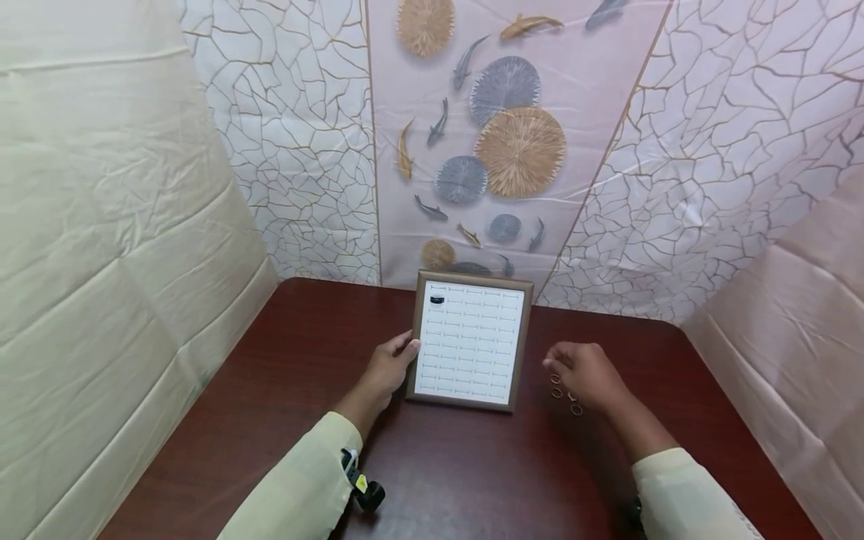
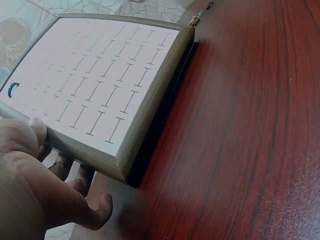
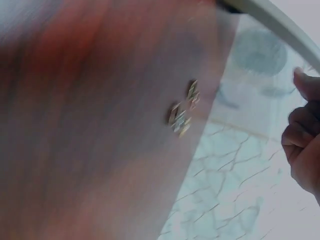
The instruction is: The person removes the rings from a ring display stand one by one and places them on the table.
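Observation:
My left hand (image 1: pixel 390 369) grips the left edge of a framed white board (image 1: pixel 466 341), thumb on the front and fingers behind. The board leans back on the table, printed with rows of short bar marks. A black ring (image 1: pixel 437 300) sits near its upper left corner, also visible in the left wrist view (image 2: pixel 13 90). Right of the board, my right hand (image 1: pixel 587 375) hovers with curled fingers over several gold-coloured rings (image 1: pixel 556 393). In the right wrist view these rings (image 3: pixel 177 117) appear blurred. Whether the right fingertips hold anything is hidden.
The dark red-brown wooden table (image 1: pixel 445 472) reaches to a patterned cloth backdrop (image 1: pixel 324 150) at the back. Cream cloth (image 1: pixel 115 262) hangs on the left side, with more cloth (image 1: pixel 803 300) on the right. A small black device (image 1: pixel 367 495) is strapped to the left sleeve.

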`<control>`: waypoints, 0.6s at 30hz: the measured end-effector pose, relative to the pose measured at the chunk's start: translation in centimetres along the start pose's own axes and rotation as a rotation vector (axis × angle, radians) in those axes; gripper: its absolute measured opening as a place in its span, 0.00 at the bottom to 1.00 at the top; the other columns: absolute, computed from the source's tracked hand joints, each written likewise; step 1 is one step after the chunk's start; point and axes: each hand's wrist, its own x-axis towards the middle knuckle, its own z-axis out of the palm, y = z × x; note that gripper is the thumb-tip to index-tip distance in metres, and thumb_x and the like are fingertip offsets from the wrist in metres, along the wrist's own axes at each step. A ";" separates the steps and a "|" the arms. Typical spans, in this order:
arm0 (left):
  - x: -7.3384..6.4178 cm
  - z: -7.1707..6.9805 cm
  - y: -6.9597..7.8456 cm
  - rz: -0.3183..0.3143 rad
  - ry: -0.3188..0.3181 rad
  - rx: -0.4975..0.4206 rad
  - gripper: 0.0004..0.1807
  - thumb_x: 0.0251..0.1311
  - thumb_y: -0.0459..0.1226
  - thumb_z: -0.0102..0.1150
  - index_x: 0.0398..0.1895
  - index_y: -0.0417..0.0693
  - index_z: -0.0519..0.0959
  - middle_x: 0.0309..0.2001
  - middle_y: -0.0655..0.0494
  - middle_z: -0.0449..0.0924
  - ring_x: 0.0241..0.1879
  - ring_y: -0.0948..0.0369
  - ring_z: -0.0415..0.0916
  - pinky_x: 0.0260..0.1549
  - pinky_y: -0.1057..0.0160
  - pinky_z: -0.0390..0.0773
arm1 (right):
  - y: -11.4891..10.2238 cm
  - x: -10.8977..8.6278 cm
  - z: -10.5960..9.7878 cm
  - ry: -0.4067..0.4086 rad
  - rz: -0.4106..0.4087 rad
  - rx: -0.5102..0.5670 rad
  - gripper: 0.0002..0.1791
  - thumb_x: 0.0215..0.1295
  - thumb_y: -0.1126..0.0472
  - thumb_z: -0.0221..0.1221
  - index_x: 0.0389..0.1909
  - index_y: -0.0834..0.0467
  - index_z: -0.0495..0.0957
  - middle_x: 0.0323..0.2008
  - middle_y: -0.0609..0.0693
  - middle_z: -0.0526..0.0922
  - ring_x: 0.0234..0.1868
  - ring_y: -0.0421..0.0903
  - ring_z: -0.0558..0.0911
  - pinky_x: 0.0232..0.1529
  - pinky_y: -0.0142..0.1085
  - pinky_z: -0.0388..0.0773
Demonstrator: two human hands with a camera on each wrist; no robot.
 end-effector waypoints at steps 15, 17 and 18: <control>0.0 -0.1 0.0 -0.014 -0.007 -0.021 0.31 0.84 0.47 0.56 0.84 0.50 0.68 0.85 0.47 0.63 0.87 0.45 0.55 0.84 0.39 0.61 | -7.2 3.8 1.8 0.284 -0.202 0.001 0.02 0.74 0.66 0.70 0.39 0.60 0.89 0.25 0.50 0.88 0.23 0.40 0.72 0.27 0.34 0.69; 0.1 -0.2 -0.1 -0.009 -0.007 -0.024 0.31 0.84 0.47 0.57 0.84 0.50 0.68 0.85 0.46 0.63 0.86 0.45 0.55 0.83 0.39 0.61 | -8.2 4.6 2.1 0.276 -0.237 -0.017 0.02 0.73 0.66 0.70 0.39 0.60 0.90 0.26 0.50 0.89 0.23 0.40 0.72 0.27 0.35 0.70; 0.1 -0.2 -0.1 -0.008 -0.009 -0.024 0.31 0.84 0.48 0.57 0.84 0.50 0.68 0.85 0.46 0.63 0.86 0.45 0.55 0.83 0.39 0.62 | -8.7 4.9 2.2 0.264 -0.251 -0.029 0.02 0.73 0.65 0.70 0.40 0.59 0.90 0.26 0.50 0.89 0.23 0.40 0.72 0.27 0.35 0.71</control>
